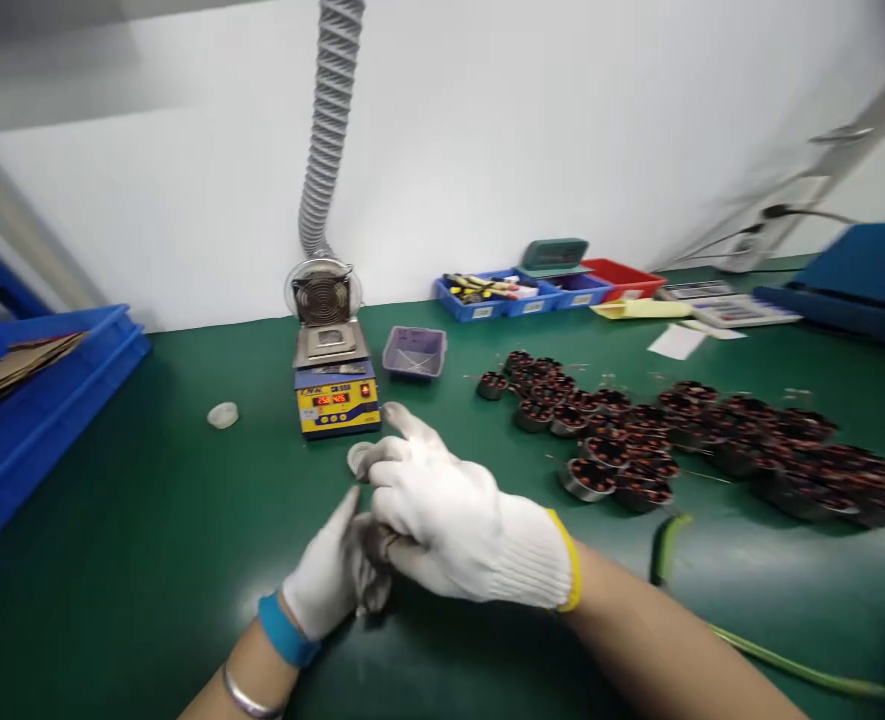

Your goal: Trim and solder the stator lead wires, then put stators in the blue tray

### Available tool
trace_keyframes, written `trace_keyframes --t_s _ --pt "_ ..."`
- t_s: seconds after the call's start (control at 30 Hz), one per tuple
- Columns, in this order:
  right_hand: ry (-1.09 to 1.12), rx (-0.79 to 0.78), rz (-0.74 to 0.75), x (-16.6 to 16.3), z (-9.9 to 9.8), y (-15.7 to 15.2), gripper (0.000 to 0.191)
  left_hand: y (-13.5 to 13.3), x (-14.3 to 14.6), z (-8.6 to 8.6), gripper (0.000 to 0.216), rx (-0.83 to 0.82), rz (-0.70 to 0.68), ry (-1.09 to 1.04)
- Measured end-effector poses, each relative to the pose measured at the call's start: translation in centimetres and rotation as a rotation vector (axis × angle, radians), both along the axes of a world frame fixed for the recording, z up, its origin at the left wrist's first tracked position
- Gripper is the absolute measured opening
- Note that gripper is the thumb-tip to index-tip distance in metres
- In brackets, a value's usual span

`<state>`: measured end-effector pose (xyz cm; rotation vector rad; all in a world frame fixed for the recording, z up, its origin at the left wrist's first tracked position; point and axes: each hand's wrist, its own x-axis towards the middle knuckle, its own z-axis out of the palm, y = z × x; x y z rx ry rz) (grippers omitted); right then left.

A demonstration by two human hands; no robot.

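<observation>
My left hand [329, 575], in a white glove with greyed fingertips, is closed with its fingers curled in front of me. Beside it my right hand [457, 510], also gloved, bends over the left fingertips. Its index finger points forward; the other fingers and thumb are closed. Whatever lies between the hands is hidden by the gloves, apart from a small dark bit under the left fingers. Just past the right fingers sits a small white round dish [358, 458]. The yellow-and-blue heating unit [338, 405], its red display lit, stands right ahead of the hands.
Many copper-wound motor stators [607, 430] cover the right side. A purple tray [415, 352], blue bins [528, 298] and a red bin [622, 275] stand behind. A blue crate [52, 400] is left, near a white cap [223, 415]. A green-handled tool [667, 548] lies right.
</observation>
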<state>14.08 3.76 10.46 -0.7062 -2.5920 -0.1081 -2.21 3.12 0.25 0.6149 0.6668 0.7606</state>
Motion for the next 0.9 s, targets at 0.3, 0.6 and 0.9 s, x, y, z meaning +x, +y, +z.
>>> trace_keyframes --t_s 0.3,0.6,0.9 --pt "0.070 0.024 -0.030 0.0 0.9 0.1 0.005 0.2 -0.7 1.7 0.029 -0.058 0.439 -0.214" --pt "0.291 -0.263 -0.013 0.5 -0.5 1.3 0.011 -0.9 0.2 -0.3 0.036 0.101 0.036 -0.107" --pt "0.373 -0.588 -0.367 2.5 -1.7 3.4 0.016 -0.2 -1.2 2.3 0.031 -0.058 0.320 -0.182"
